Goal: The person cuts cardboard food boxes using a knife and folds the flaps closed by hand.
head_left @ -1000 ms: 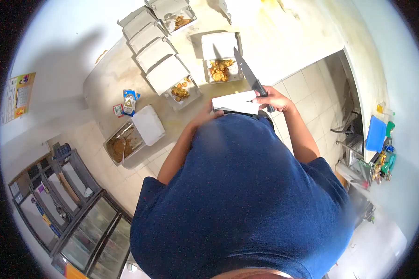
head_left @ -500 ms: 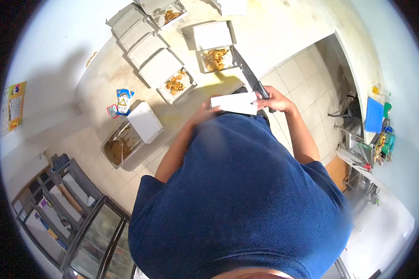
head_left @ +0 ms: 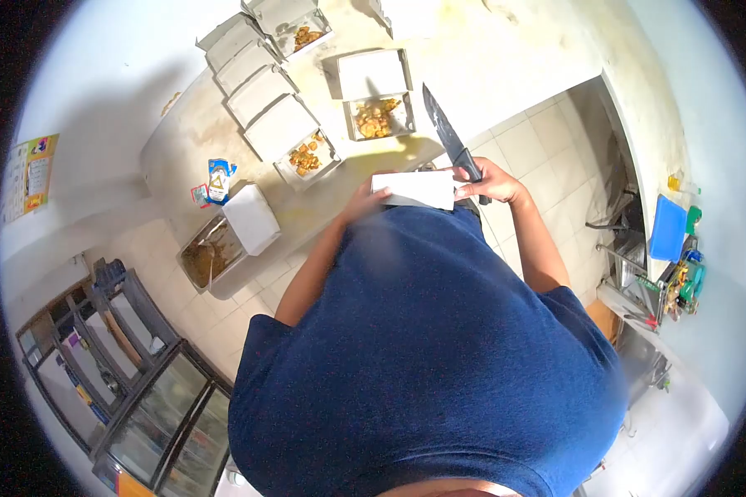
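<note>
A white cardboard box [head_left: 412, 189] is held close in front of my body, its lid side facing up. My left hand [head_left: 363, 201] grips the box's left end, fingers bent over its edge. At its right end, my right hand [head_left: 496, 182] is closed around the black handle of a large knife [head_left: 449, 132], with fingertips also against the box. The dark, smeared blade points away over the counter. Ahead stands an open box [head_left: 378, 118] with browned food pieces; another open box [head_left: 305, 157] with similar food is left of it.
Several more open boxes [head_left: 300, 40] line the counter [head_left: 506, 66]. To the left are a blue-and-white packet [head_left: 218, 180] and a metal tray [head_left: 199, 265] of brown food with a utensil, partly under a white box [head_left: 251, 219]. A blue board [head_left: 667, 228] is at right.
The knife has swung slightly, so its whole blade now shows, pointing up and left. The white box stays between both hands and has shifted a little left. The view has turned slightly.
</note>
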Demonstrator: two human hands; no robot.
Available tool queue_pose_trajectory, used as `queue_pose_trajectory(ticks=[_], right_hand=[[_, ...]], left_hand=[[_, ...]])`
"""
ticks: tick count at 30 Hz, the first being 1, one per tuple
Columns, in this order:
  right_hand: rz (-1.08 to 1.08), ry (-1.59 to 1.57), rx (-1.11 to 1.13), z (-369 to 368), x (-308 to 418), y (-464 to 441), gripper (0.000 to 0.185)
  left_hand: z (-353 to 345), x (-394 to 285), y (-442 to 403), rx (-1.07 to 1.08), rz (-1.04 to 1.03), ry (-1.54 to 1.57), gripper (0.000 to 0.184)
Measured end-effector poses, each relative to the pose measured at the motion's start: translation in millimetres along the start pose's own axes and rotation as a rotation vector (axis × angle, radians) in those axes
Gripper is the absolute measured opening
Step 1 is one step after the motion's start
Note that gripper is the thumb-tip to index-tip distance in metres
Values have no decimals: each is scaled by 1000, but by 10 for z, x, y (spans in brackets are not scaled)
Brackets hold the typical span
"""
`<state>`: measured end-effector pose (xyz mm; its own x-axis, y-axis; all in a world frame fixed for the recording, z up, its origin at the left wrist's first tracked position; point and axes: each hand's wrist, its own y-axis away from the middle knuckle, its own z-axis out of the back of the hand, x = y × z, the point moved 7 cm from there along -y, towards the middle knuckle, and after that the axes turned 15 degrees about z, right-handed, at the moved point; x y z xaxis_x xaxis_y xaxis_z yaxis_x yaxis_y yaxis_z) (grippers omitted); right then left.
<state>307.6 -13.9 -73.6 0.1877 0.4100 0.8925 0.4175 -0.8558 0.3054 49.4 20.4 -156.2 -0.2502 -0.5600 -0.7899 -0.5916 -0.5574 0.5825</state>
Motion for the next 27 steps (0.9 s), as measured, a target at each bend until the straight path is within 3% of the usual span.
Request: queue_pose_trajectory(ticks=[6, 9, 11, 15, 18, 27], right_hand=[[359, 481, 31, 199, 271, -86, 33], [182, 97, -135, 291, 208, -42, 32], [238, 124, -121, 370, 209, -38, 32], [236, 169, -133, 435, 252, 4, 31], [202, 103, -141, 565, 194, 27, 29], [119, 71, -120, 694, 163, 31, 31]], left_hand=[[-161, 27, -200, -59, 280, 125, 62], [-243, -84, -243, -93, 275, 183, 65], [-170, 182, -449, -92, 252, 186, 67], [-243, 54, -384, -66, 277, 214, 70], [-298, -61, -242, 84, 95, 247, 72], [-347, -205, -224, -183, 108, 253, 62]])
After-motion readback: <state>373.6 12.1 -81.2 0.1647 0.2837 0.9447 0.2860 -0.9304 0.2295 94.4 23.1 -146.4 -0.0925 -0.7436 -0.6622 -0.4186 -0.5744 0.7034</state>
